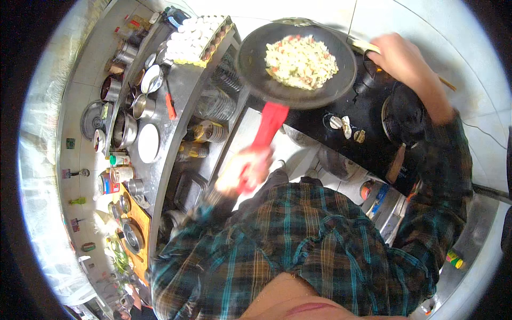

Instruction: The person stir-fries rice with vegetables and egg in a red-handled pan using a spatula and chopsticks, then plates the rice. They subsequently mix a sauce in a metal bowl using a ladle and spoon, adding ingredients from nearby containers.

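My left hand (246, 170), blurred, is closed around the red handle (269, 124) of a dark frying pan (250, 72). Inside the pan lies a mound of pale yellow, crumbly food (301, 62) with red and green bits. My right hand (398, 58), at the upper right, grips the light-coloured handle (366, 46) of a utensil. Its metal part reaches over the pan's far rim; the tip is hard to make out. The pan is level, over the end of the black stove top (304, 120).
An empty dark pan (406, 114) sits on the stove near my right forearm, and a small flame (379, 69) shows beyond. Egg trays (196, 38), a white plate (148, 143) and a red-handled knife (170, 106) are on the left counter. Another person (136, 304) is at the lower left.
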`<state>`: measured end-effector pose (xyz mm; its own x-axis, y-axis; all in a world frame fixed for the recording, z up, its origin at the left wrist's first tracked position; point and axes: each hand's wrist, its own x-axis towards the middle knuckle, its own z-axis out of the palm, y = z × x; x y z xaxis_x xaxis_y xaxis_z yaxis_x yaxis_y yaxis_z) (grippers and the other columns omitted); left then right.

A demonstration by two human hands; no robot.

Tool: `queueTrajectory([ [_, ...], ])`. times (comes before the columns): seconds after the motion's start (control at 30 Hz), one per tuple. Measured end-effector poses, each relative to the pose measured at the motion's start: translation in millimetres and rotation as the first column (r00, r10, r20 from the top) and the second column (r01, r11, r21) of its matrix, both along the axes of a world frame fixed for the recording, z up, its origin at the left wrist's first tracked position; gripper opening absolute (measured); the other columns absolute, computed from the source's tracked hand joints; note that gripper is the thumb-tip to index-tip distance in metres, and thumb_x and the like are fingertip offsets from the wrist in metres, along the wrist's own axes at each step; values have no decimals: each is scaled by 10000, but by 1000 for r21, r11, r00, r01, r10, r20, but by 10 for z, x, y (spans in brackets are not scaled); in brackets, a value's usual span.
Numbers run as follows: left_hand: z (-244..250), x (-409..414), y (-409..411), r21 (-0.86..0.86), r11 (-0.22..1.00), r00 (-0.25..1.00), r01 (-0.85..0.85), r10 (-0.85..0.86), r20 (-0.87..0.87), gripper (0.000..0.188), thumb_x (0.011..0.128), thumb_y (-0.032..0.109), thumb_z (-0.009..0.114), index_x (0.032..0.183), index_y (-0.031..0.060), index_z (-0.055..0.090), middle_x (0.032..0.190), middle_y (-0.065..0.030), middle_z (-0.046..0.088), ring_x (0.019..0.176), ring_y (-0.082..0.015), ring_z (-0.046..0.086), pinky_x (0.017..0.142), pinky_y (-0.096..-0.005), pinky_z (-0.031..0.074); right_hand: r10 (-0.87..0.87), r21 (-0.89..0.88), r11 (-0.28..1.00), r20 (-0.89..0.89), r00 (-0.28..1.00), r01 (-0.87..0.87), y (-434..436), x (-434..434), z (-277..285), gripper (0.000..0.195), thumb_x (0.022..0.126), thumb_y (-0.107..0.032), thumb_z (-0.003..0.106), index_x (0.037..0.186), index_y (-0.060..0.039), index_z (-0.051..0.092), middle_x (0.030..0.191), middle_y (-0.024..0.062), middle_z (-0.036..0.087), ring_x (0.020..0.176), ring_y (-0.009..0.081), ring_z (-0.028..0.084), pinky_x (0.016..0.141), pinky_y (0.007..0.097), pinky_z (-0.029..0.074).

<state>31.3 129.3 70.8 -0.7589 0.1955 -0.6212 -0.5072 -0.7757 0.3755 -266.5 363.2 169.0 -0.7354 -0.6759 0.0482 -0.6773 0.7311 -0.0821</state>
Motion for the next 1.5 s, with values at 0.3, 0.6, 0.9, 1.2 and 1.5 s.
queueTrajectory([
  [0.3, -95, -472, -190, 219, 958, 977, 183, -153, -149, 114, 858, 132, 530, 831, 84, 430, 574, 56, 353, 396, -22, 321, 327, -172, 262, -80, 267, 960, -17, 997, 82, -528, -407, -400, 196, 760, -140, 564, 876, -4, 642, 849, 189, 632, 781, 324, 626, 698, 396, 508],
  [0.6, -633, -807, -651, 177, 937, 946, 300, -269, -180, 127, 856, 140, 526, 826, 88, 414, 556, 52, 359, 365, -21, 301, 304, -187, 259, -81, 538, 837, -60, 995, 101, -442, 349, -328, 150, 810, -118, 507, 808, -96, 655, 793, 94, 648, 745, 260, 644, 641, 380, 516],
  [0.9, -792, -1041, -1091, 125, 888, 889, 443, -418, -187, 150, 833, 162, 562, 869, 92, 435, 551, 39, 377, 371, -44, 336, 315, -200, 298, -46, 412, 897, -270, 962, 158, -1041, -190, -736, 114, 776, -83, 515, 730, -60, 617, 719, 103, 629, 682, 256, 639, 571, 361, 505],
  [1.2, -761, -1139, -1306, 132, 858, 861, 496, -467, -199, 123, 835, 128, 547, 857, 80, 436, 574, 19, 399, 398, -67, 392, 353, -228, 357, -73, 579, 799, -175, 982, 163, -1013, 429, -252, 132, 790, -112, 523, 752, -83, 646, 716, 89, 643, 700, 238, 646, 592, 338, 507],
  [1.5, -807, -1188, -1286, 82, 851, 843, 519, -494, -213, 203, 870, 228, 502, 962, 50, 477, 629, -43, 471, 461, -138, 476, 448, -283, 442, -170, 507, 802, -316, 934, 317, -801, -26, -527, 139, 777, -112, 516, 715, -63, 631, 687, 133, 621, 638, 288, 626, 528, 370, 503],
])
